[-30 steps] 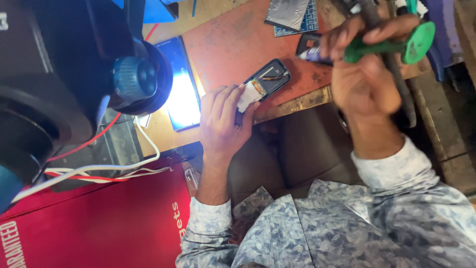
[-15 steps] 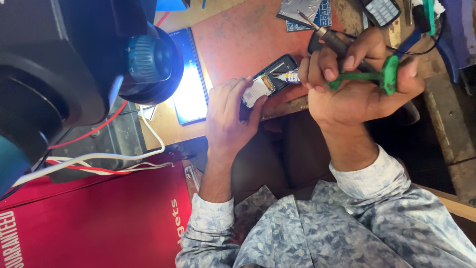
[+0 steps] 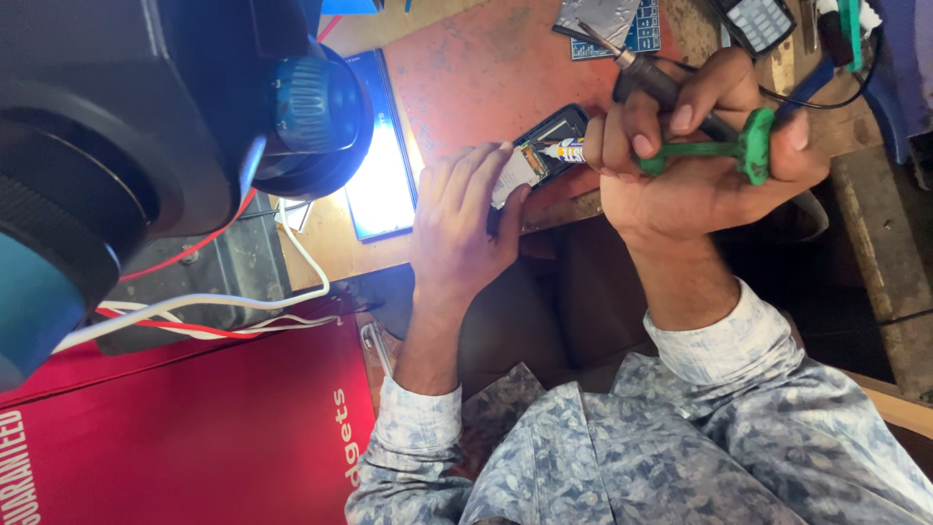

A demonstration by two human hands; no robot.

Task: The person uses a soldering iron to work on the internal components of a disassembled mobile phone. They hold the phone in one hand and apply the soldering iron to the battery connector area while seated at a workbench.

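Opened phone (image 3: 544, 146) lies on worn orange workbench (image 3: 466, 68)

A large red box (image 3: 185, 428) with white lettering fills the lower left corner. Above it, a lit rectangular screen (image 3: 381, 175) glows white-blue, lying flat on the bench beside a black microscope. At the top edge lies a small blue grid-patterned card (image 3: 641, 34), and near it, top right, a small dark keypad device (image 3: 763, 21).
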